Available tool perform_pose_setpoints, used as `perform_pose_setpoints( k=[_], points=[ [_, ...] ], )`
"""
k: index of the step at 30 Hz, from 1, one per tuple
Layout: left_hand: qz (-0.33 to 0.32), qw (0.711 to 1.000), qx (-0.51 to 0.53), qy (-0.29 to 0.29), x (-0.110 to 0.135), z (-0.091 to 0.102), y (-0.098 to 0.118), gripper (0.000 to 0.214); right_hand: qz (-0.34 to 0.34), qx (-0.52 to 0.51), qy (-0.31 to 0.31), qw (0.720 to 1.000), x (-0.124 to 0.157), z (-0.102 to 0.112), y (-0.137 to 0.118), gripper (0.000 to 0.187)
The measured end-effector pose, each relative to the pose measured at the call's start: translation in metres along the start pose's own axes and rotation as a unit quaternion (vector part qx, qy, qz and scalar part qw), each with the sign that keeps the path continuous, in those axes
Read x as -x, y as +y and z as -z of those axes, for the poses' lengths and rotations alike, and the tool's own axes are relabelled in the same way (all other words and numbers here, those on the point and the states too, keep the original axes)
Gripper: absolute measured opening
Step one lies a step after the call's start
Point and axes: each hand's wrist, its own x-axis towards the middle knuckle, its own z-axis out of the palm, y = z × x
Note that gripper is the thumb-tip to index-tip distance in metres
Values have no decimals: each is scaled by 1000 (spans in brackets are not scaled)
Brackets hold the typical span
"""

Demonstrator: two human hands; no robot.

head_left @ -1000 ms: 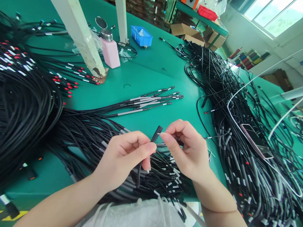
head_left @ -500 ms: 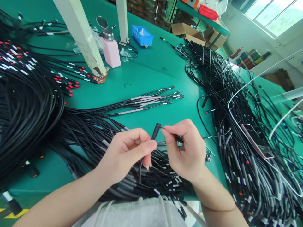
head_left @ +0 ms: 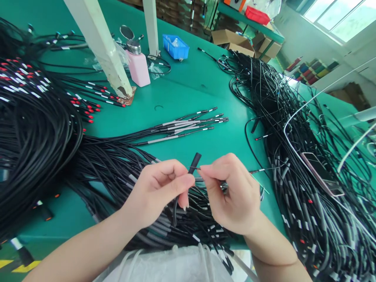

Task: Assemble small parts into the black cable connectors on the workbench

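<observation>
My left hand (head_left: 158, 192) pinches a short black tube (head_left: 194, 162) between thumb and forefinger; its upper end sticks up above my fingers. My right hand (head_left: 232, 194) pinches a thin wire tip that meets the tube just above my left thumb. Both hands hover over a heap of black cables with white bands (head_left: 188, 219) at the near table edge. A small fanned group of cables with braided silver sections (head_left: 182, 127) lies beyond my hands on the green table (head_left: 182, 90).
A thick bundle of black cables with red tips (head_left: 35, 113) fills the left. A tangled cable pile (head_left: 296, 156) covers the right, with a phone (head_left: 323, 174) on it. A pink dispenser bottle (head_left: 138, 66), blue bin (head_left: 175, 46) and white posts (head_left: 100, 47) stand at the back.
My right hand has shifted slightly down and left, bringing the wire tip against the tube. My left hand holds the tube nearly still.
</observation>
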Motion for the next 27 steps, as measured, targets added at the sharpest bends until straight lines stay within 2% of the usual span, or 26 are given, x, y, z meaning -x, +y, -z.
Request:
perform_pose_setpoints(
  k=[4, 8, 10, 14, 16, 19, 23, 27],
  points=[
    [-6, 1000, 6, 1, 0, -1, 1, 33, 1, 5, 30, 1000, -1, 3, 0, 26],
    [-5, 1000, 7, -8, 1, -1, 0, 31, 12, 4, 3, 1000, -1, 6, -2, 27],
    [-9, 1000, 10, -8, 1, -1, 0, 31, 19, 20, 15, 1000, 0, 5, -3, 27],
    [-2, 1000, 5, -3, 2, -1, -1, 30, 0, 10, -8, 1000, 1, 6, -4, 26],
    [8, 1000, 2, -11, 2, -1, 0, 31, 6, 19, 8, 1000, 0, 7, -3, 26],
    [17, 1000, 18, -15, 1, -1, 1, 32, -35, -38, 31, 998, -1, 9, -1, 26],
    [11, 999, 29, -16, 1, -1, 1, 29, -106, -124, 19, 986, -2, 11, -1, 21],
    [2, 999, 32, -10, 4, -1, 2, 29, -116, -134, 3, 984, -3, 11, -3, 20]
  ],
)
